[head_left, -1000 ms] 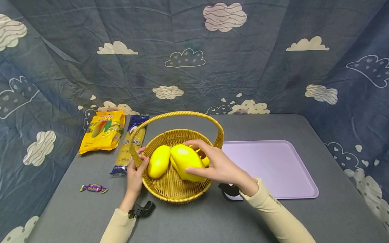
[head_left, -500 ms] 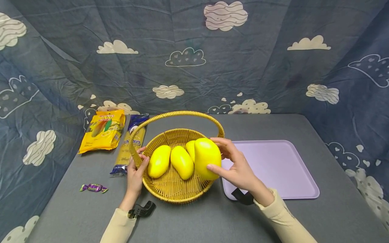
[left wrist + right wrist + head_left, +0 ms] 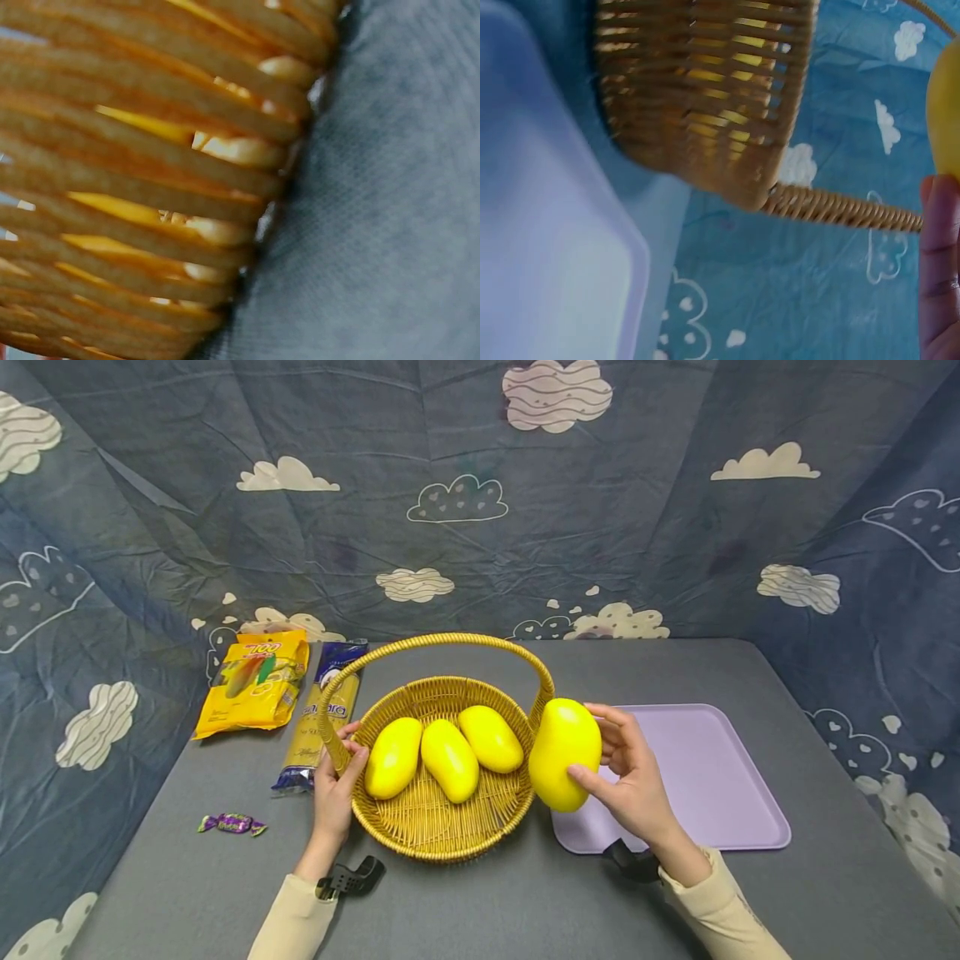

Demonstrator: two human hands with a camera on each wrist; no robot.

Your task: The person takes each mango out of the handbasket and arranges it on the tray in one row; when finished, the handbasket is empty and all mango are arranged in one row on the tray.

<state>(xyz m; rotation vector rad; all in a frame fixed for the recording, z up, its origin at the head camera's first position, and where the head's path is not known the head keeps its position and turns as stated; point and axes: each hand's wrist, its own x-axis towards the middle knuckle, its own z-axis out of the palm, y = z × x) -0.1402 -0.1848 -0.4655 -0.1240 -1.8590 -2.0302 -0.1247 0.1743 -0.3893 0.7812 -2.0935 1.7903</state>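
In the head view my right hand point(image 3: 633, 777) grips a yellow mango point(image 3: 566, 755) between thumb and fingers. It is held up beside the right rim of a wicker basket point(image 3: 442, 835), over the near left part of a lilac tray point(image 3: 712, 777). The basket holds three more yellow mangoes, one left point(image 3: 393, 758), one in the middle point(image 3: 450, 762) and one right point(image 3: 491, 739). My left hand point(image 3: 335, 793) holds the basket's left side at the foot of its arched handle. The left wrist view is filled by the basket's woven wall point(image 3: 150, 165); the right wrist view shows the held mango point(image 3: 946, 112) at its edge.
At the back left lie a yellow snack bag point(image 3: 255, 681) and a blue-ended pasta packet point(image 3: 322, 718). A purple wrapped candy point(image 3: 232, 824) lies at the left on the grey table point(image 3: 465, 910). A cloud-patterned cloth point(image 3: 480, 552) encloses the back and sides.
My right hand has lifted one mango out of the basket and carried it right, past the rim toward the tray. The left hand and the basket have stayed in place.
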